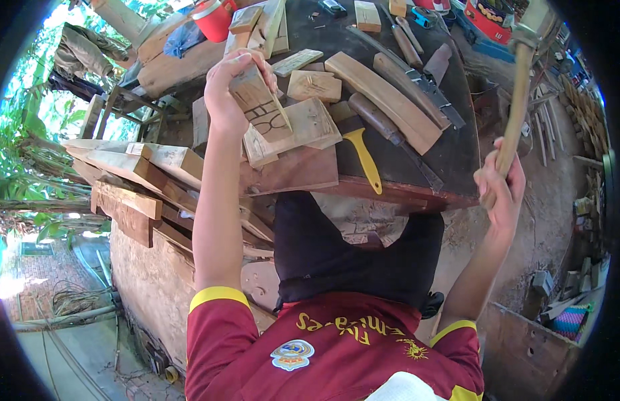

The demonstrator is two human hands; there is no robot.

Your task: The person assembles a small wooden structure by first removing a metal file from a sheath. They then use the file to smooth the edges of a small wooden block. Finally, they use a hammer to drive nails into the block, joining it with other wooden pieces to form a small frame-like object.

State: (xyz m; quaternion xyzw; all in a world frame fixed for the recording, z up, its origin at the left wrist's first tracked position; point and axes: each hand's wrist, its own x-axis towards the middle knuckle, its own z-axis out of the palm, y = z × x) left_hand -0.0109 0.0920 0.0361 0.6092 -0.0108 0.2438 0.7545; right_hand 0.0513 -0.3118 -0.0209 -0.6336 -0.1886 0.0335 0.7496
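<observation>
My left hand (231, 83) is closed round the top of a wooden block (260, 110) with dark curved lines on its face. The block is tilted over a larger pale board (302, 130) at the table's near left. Just beyond my fingers is a small brown piece of wood (246, 20); whether it touches my hand I cannot tell. Out to the right, my right hand (500, 184) grips the wooden handle of a raised hammer (517, 100). Its head is at the top edge, partly cut off. A yellow-handled brush (363, 160) lies right of the board.
The dark table (457, 160) holds a wood-handled chisel (383, 123), a long curved wooden piece (387, 100), a metal-edged tool (437, 93) and several offcuts. Planks (166, 160) are stacked at left. A red container (213, 20) stands at the far left, with another red container (487, 23) at the far right.
</observation>
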